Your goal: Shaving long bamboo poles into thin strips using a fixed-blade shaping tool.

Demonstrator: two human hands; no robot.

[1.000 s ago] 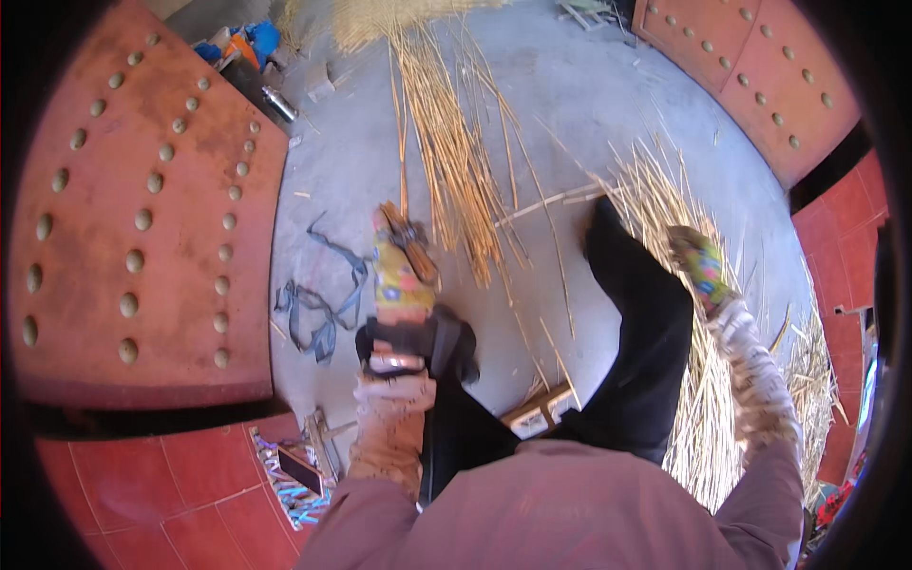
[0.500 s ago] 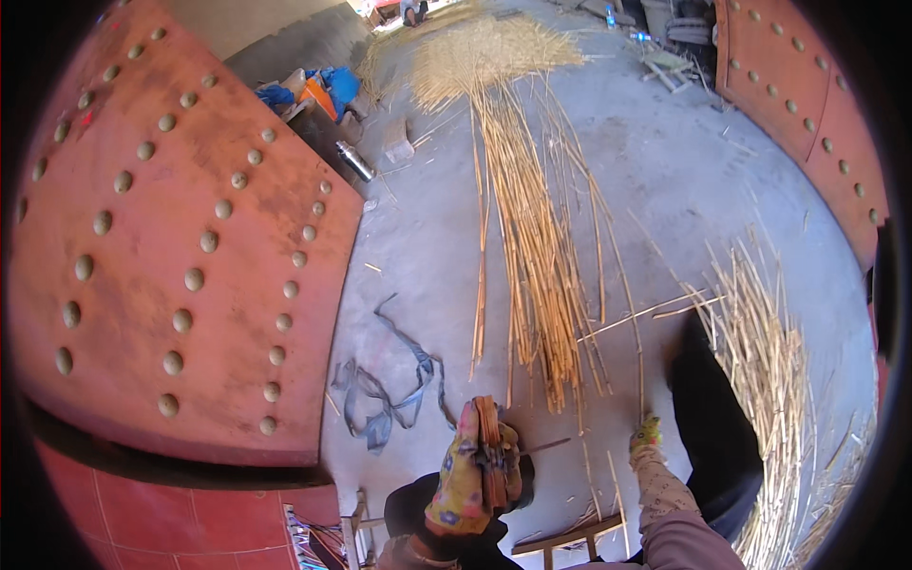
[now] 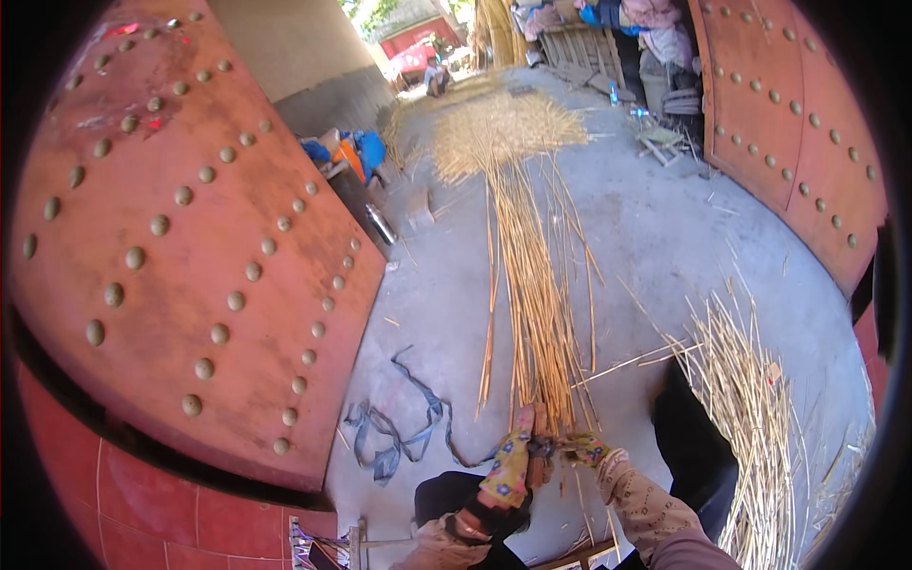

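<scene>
My left hand (image 3: 508,463), in a yellow floral glove, is closed around a brown wooden hand tool (image 3: 540,423) with a dark metal part at its middle. My right hand (image 3: 581,448), gloved alike, is at the tool's right side with its fingers pinched together. A reed stalk seems to be in those fingers, though the grip hides most of it. Just beyond both hands lies a long bundle of tan reed stalks (image 3: 534,313), its near ends close to the tool. A grey cloth strip (image 3: 418,439) curls on the floor left of my left hand.
A second reed pile (image 3: 750,427) lies at the right beside my dark-clad leg (image 3: 698,456). Studded red doors (image 3: 190,256) flank both sides. Farther off are a reed mat (image 3: 508,128), a metal flask (image 3: 382,225) and a seated person (image 3: 436,78). A low wooden stool frame (image 3: 579,556) is near me.
My right hand has moved left, from beside my leg to the tool in my left hand. The tool has shifted right and tilted. The head view has lifted, showing more of the background.
</scene>
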